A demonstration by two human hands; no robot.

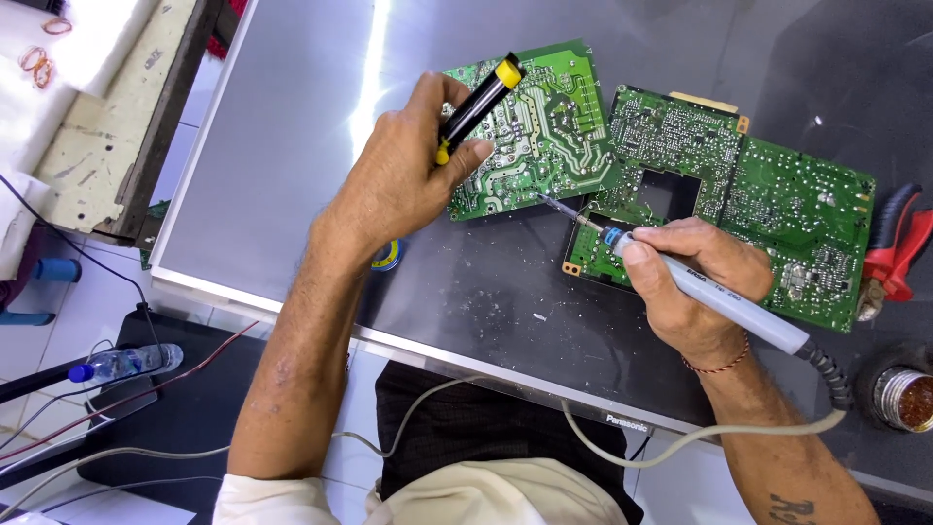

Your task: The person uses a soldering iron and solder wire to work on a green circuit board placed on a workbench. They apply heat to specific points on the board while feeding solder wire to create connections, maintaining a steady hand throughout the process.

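From the head view, the right hand (695, 282) grips a soldering iron (719, 299) like a pen, its tip at the edge of the left board (544, 131), which lies on a grey panel (292, 146) touching a second board (768, 194). The left hand (408, 170) is closed around a black-and-yellow solder sucker (476, 102) held over that board. This looks like desoldering a joint; the next move calls for setting the sucker's nozzle right beside the heated joint.

Both our hands closed in working grips

Our left hand (403, 175) reaches in from the lower left, forearm bare, fingers curled shut, thumb pressed on top. Our right hand (695, 282) lies lower, fingers pinched pen-style, a red thread around its wrist.
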